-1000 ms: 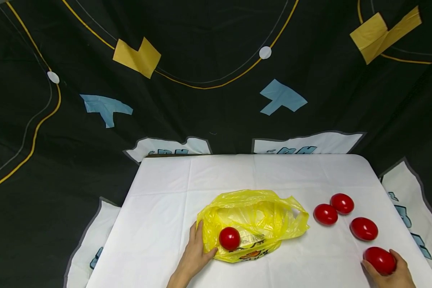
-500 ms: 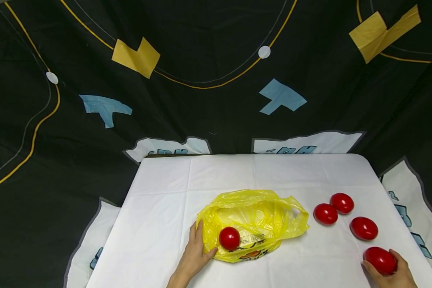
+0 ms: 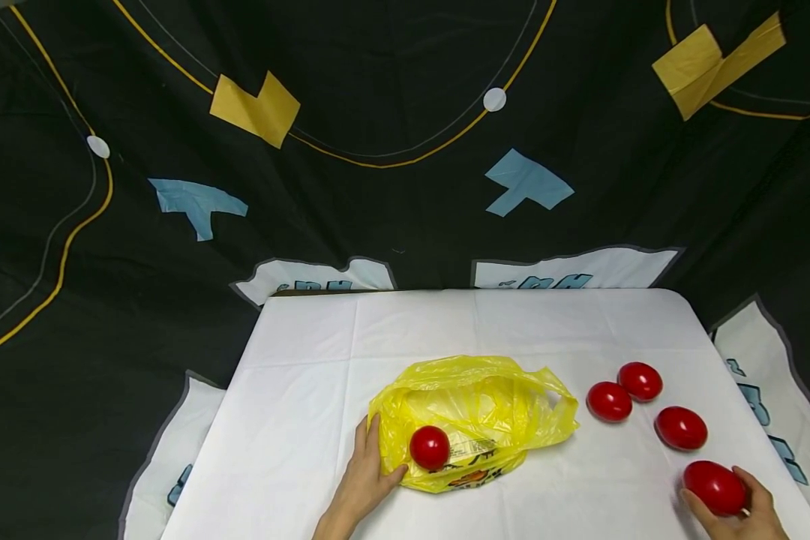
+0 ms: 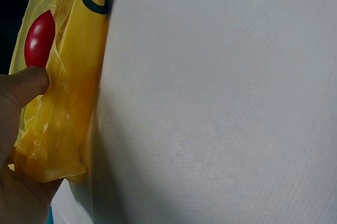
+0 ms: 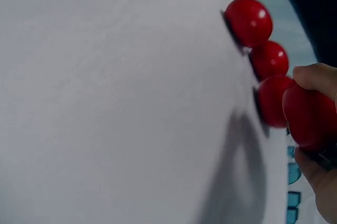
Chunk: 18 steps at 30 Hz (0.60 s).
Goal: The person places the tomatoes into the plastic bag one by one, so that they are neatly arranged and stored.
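At the far side and along the left, a black cloth backdrop [image 3: 391, 214] hung in soft folds, printed with thin curving lines and angular yellow and pale blue shapes. In front of it stood a table under a smooth white cloth [image 3: 297, 360], faintly creased.

Left of centre, near the front, the left hand [image 3: 364, 480] was grasping the left edge of a bag [image 3: 493, 401], pinching it between the thumb and the fingers. The bag was thin, crinkled yellow plastic, shiny and partly see-through, with dark lettering on its near side, and its loose handle end trailed to the right. Among its folds, toward the left near part, lay a glossy round red ball [image 3: 430, 448].

Well to the right of the bag, a second ball [image 3: 609, 402] sat touching or just beside a third ball [image 3: 640, 381], slightly farther back. A fourth ball [image 3: 680, 428] rested nearer and farther right, all smooth and rounded.

At the near right, the right hand [image 3: 742, 514] was gripping a fifth ball [image 3: 714, 487] between its thumb and fingers.
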{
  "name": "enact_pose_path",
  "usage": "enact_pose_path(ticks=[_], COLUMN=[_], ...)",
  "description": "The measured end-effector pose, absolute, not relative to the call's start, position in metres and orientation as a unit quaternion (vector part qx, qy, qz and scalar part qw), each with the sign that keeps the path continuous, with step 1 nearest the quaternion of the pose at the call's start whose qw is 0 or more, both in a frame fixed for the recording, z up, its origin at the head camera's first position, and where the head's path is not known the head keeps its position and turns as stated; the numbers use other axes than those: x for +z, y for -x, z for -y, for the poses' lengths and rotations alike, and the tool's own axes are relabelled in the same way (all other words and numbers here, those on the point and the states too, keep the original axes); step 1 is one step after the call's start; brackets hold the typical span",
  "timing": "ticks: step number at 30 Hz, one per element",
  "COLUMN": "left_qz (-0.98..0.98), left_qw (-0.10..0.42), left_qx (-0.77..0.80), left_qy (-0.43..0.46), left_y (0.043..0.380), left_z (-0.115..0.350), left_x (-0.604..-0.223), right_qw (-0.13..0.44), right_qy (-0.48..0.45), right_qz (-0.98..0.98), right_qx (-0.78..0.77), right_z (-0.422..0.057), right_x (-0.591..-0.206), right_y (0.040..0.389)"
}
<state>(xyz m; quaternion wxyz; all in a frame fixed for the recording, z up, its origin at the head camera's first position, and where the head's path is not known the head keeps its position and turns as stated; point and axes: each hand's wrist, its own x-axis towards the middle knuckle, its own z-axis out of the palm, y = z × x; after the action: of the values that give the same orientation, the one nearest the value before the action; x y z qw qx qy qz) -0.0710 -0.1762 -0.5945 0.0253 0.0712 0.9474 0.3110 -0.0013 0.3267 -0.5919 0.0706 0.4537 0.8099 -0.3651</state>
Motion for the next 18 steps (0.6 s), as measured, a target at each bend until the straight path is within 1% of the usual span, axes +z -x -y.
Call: enact_pose_path(ticks=[4,12,18], left_qz=[-0.948,-0.948,-0.948], left_qw=[0.029,0.026,0.02], left_qx=[0.31,0.309,0.309], left_qy=[-0.069,-0.072,-0.073], left_y=[0.071,0.071,0.071], left_z=[0.176,0.176,0.176], left_x=[-0.595,-0.596,-0.595], right_qw=[0.047,0.021,0.026], right_qy=[-0.434,-0.365,-0.322], right_qz=[-0.823,-0.868,-0.883], right_qx=[-0.364,-0.335,-0.339], right_z=[-0.318,-0.288,-0.27], right_x=[-0.579,-0.539,-0.52], right_y=[0.001,0.004,0.008])
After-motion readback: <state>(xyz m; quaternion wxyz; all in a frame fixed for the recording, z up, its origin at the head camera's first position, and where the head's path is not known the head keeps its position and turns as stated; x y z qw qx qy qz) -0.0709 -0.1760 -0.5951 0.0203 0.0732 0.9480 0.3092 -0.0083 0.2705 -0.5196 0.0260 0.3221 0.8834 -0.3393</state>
